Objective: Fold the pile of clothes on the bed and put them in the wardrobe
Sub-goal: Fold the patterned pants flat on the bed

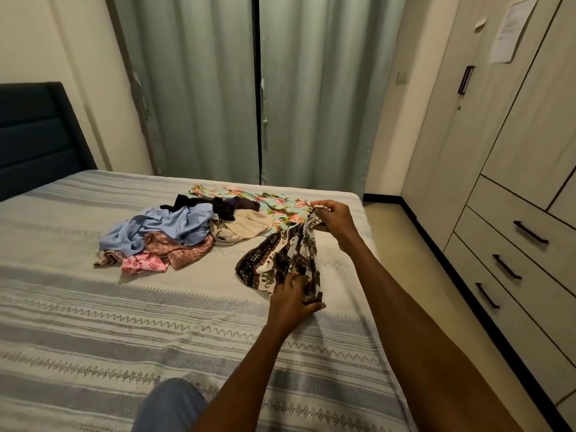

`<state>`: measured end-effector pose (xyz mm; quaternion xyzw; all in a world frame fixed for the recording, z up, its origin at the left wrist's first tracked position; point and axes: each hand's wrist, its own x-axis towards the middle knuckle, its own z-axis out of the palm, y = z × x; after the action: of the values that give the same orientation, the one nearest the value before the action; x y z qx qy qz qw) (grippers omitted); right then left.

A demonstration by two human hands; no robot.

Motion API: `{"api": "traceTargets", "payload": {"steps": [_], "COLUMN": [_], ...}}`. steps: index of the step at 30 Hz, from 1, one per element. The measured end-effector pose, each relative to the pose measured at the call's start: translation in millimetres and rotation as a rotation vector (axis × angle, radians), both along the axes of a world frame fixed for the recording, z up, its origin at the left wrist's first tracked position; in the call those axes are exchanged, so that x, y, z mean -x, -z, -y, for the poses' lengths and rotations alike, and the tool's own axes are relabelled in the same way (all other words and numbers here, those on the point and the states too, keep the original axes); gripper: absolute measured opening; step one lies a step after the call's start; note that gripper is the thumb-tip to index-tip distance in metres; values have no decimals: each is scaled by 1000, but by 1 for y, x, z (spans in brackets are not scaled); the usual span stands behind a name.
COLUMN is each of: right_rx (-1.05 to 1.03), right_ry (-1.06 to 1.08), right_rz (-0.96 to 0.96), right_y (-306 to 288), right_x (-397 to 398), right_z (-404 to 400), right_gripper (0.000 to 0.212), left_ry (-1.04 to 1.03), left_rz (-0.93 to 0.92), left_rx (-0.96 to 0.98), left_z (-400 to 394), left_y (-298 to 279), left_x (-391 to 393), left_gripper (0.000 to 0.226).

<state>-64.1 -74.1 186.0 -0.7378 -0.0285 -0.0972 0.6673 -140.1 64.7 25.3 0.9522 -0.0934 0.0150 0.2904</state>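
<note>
A brown-and-white patterned garment (274, 260) hangs between my hands over the bed (93, 322). My right hand (335, 222) pinches its upper edge, raised above the bedspread. My left hand (293, 300) grips its lower part close to the bed. Behind and to the left lies the pile of clothes (174, 232): a light blue shirt, pink pieces, a beige garment, dark items, and a floral turquoise garment (274, 204) spread toward the far edge. The wardrobe (530, 169) stands to the right, its doors and drawers closed.
Grey-green curtains (249, 88) hang behind the bed. A dark headboard (34, 135) is at the left. A strip of floor (405, 238) runs between bed and wardrobe. My knee in blue fabric (168, 406) rests at the bed's near edge.
</note>
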Motion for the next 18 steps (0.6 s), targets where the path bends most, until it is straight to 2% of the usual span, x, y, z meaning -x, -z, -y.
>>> {"api": "traceTargets", "payload": {"steps": [2, 3, 6, 8, 13, 18], "right_rx": [-31, -51, -91, -68, 221, 55], "right_ry": [30, 50, 107, 177, 435, 567], "right_rz": [34, 44, 75, 82, 111, 211], "right_y": [-5, -8, -18, -22, -26, -65], "right_x": [-3, -4, -5, -9, -21, -24], "right_z": [-3, -6, -10, -4, 37, 38], "right_gripper": [14, 12, 8, 11, 21, 30], "left_ry": [-119, -162, -239, -293, -438, -346], "left_rz": [-23, -10, 123, 164, 218, 367], "left_rx": [154, 202, 246, 280, 468, 748], "left_z": [3, 4, 3, -9, -67, -82], "left_y": [-3, -4, -12, -25, -92, -205], "left_x": [-4, -6, -9, -13, -42, -81], "left_gripper": [97, 91, 38, 18, 17, 15]}}
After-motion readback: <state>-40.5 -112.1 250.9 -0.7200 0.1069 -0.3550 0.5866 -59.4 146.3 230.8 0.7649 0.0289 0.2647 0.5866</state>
